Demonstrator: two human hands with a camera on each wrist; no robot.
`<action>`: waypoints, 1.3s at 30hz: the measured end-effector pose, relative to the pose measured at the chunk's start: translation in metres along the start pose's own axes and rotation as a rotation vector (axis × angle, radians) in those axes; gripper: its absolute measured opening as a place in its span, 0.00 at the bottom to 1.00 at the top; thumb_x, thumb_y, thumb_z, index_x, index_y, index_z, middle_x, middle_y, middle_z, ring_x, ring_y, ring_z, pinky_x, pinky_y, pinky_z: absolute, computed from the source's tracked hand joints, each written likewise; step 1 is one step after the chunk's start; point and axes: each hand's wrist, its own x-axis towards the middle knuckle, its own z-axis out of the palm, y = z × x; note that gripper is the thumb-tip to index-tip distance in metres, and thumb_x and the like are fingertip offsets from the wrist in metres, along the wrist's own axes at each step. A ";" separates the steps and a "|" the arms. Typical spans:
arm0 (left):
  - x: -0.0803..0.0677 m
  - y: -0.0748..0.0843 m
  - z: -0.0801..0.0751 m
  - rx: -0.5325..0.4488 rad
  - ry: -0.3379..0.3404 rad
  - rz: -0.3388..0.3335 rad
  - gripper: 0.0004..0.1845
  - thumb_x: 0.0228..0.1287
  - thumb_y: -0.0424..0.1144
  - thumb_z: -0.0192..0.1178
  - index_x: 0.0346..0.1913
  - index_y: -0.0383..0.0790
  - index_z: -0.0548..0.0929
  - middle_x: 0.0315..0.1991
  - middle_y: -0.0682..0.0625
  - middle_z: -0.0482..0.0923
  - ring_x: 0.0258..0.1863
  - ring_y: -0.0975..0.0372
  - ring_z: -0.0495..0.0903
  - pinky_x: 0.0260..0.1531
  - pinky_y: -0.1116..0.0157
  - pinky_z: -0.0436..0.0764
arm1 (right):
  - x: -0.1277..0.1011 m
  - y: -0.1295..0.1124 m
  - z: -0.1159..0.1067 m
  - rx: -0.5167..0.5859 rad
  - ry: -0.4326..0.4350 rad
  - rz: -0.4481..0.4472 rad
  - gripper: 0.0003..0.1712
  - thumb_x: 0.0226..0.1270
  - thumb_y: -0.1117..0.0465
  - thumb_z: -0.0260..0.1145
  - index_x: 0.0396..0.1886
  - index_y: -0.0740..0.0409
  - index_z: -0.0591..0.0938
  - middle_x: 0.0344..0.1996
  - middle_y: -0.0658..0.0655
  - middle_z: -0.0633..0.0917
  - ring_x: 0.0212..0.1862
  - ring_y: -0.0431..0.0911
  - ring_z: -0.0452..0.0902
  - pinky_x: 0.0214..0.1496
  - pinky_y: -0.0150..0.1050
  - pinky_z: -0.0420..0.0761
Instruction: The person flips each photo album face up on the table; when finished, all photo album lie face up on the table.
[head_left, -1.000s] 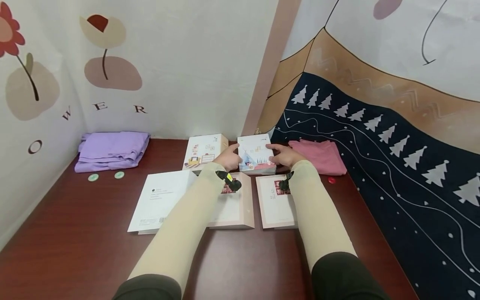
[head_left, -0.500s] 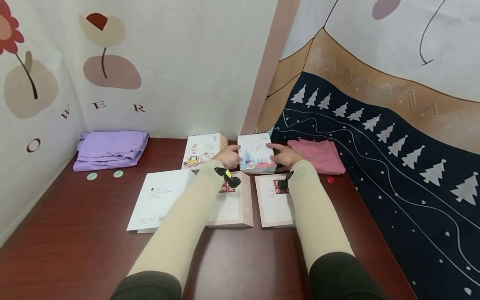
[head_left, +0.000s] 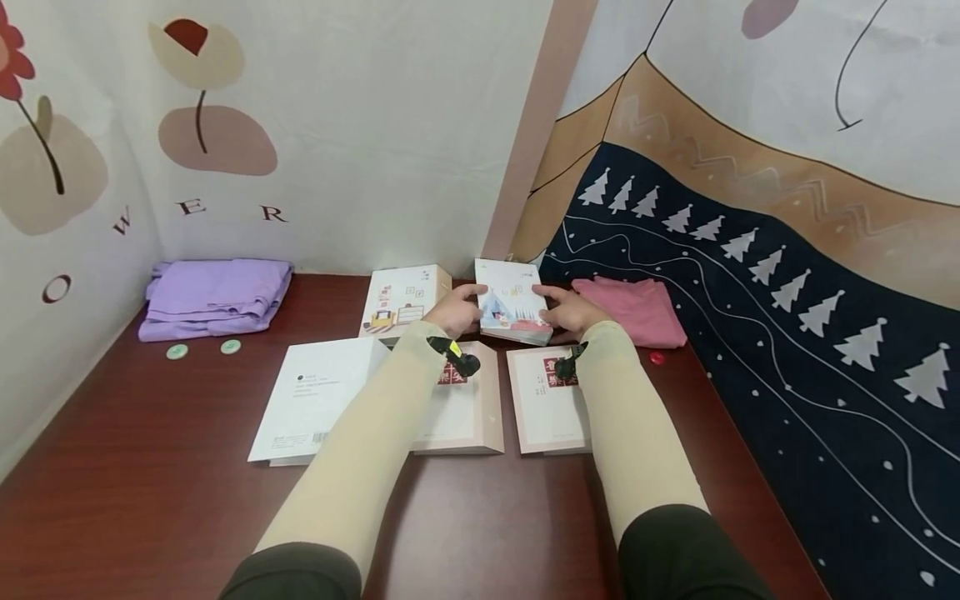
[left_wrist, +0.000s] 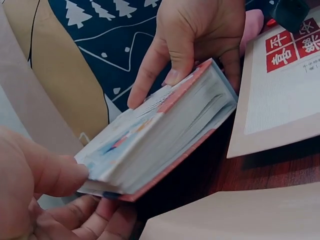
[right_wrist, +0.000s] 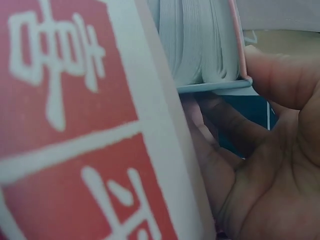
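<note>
Both hands hold a small thick book [head_left: 513,300] with a blue and pink picture on its white cover, at the back of the table. My left hand [head_left: 454,312] grips its left edge. In the left wrist view, the left thumb [left_wrist: 65,175] lies on the cover and the fingers curl beneath. At the right edge, my right hand [head_left: 572,312] grips with thumb on the cover; the right wrist view shows its fingers [right_wrist: 235,120] under the book. The book slants above the dark red tabletop, its page block [left_wrist: 185,125] facing the left wrist camera.
Another illustrated book [head_left: 401,300] lies just left. In front are a white book [head_left: 318,392] and two books with red square titles, one centre [head_left: 489,408], one right [head_left: 542,408]. Purple cloth [head_left: 217,296], green buttons [head_left: 177,352], pink cloth [head_left: 637,312] and a red button [head_left: 657,358] lie at the sides.
The held book has risen slightly and turned a little, its far edge now higher in the head view. Both hands keep their grip. The head view has shifted slightly.
</note>
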 end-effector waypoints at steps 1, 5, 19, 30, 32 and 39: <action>0.001 0.000 0.000 -0.013 0.003 0.008 0.32 0.77 0.27 0.51 0.81 0.48 0.66 0.72 0.39 0.70 0.57 0.53 0.79 0.63 0.55 0.80 | 0.002 0.001 -0.001 -0.009 0.001 -0.002 0.39 0.83 0.67 0.54 0.86 0.40 0.57 0.74 0.65 0.67 0.63 0.55 0.75 0.67 0.59 0.79; 0.004 0.001 0.001 -0.099 0.008 0.045 0.32 0.78 0.25 0.49 0.80 0.45 0.66 0.73 0.37 0.70 0.69 0.49 0.76 0.69 0.51 0.76 | 0.007 0.002 -0.002 -0.025 0.020 -0.016 0.39 0.82 0.66 0.58 0.86 0.43 0.58 0.73 0.65 0.68 0.62 0.56 0.76 0.62 0.59 0.83; -0.010 0.017 0.006 -0.225 0.039 0.178 0.32 0.80 0.29 0.53 0.82 0.44 0.62 0.68 0.32 0.72 0.63 0.47 0.78 0.66 0.48 0.79 | -0.020 -0.036 0.029 -0.363 0.094 -0.263 0.45 0.73 0.47 0.71 0.84 0.48 0.63 0.74 0.67 0.73 0.68 0.59 0.73 0.69 0.55 0.77; -0.019 0.026 0.005 -0.317 -0.013 0.251 0.29 0.87 0.36 0.43 0.85 0.43 0.54 0.73 0.34 0.72 0.67 0.42 0.78 0.70 0.46 0.75 | -0.025 -0.042 0.053 -0.347 0.217 -0.439 0.63 0.65 0.57 0.78 0.88 0.34 0.46 0.75 0.68 0.70 0.64 0.61 0.78 0.64 0.60 0.82; -0.020 0.027 0.005 -0.309 -0.028 0.267 0.29 0.87 0.35 0.42 0.85 0.42 0.54 0.73 0.34 0.73 0.68 0.41 0.77 0.70 0.44 0.74 | -0.028 -0.044 0.056 -0.371 0.276 -0.464 0.62 0.66 0.59 0.76 0.88 0.34 0.46 0.74 0.69 0.72 0.63 0.61 0.80 0.63 0.59 0.83; -0.018 0.023 -0.005 -0.240 -0.011 0.251 0.29 0.87 0.35 0.42 0.84 0.42 0.55 0.72 0.32 0.74 0.73 0.41 0.73 0.73 0.43 0.71 | -0.037 -0.045 0.053 -0.453 0.536 -0.458 0.58 0.60 0.67 0.70 0.87 0.42 0.53 0.65 0.70 0.80 0.58 0.61 0.82 0.58 0.59 0.84</action>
